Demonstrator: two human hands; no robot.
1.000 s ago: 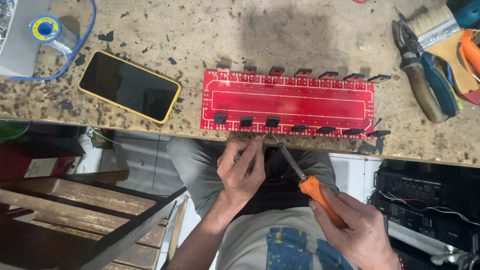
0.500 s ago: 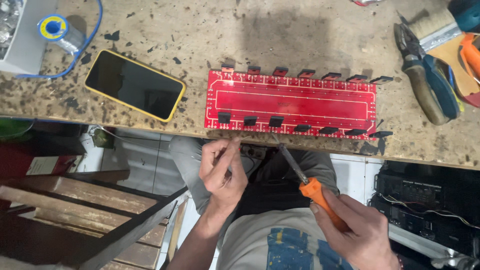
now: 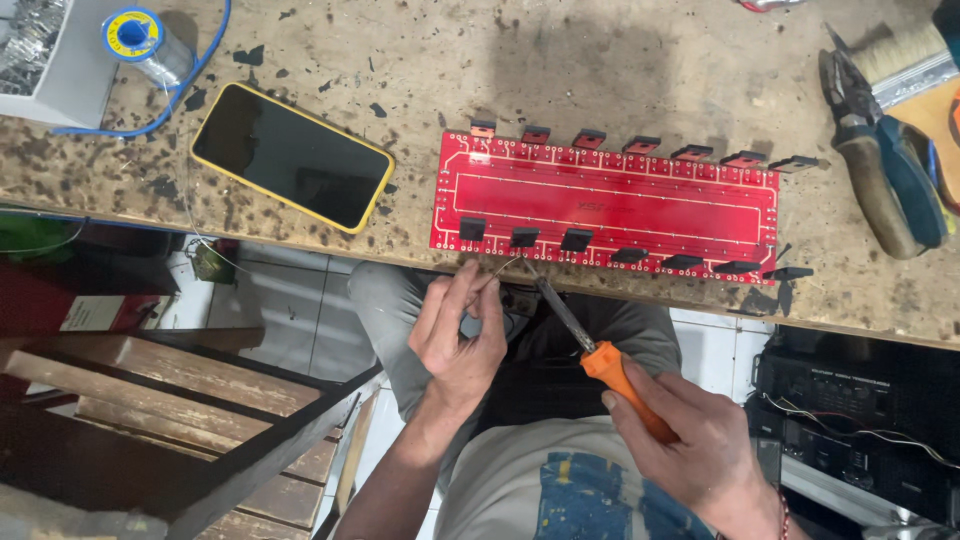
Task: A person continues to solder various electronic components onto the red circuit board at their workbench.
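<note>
bare counter (image 3: pixel 620 70) lies open behind the red board (image 3: pixel 610 205), with a gap between board and phone (image 3: pixel 292 156). pliers (image 3: pixel 880 170) and a brush (image 3: pixel 905 55) crowd the right end, a solder spool (image 3: pixel 140 35) and grey box (image 3: pixel 55 60) the left. below the edge, wooden steps (image 3: pixel 170 400) block the left.

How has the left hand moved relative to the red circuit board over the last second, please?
Yes. The left hand has dipped away from the red circuit board and come back up to its near edge, ending slightly further left along it.
</note>
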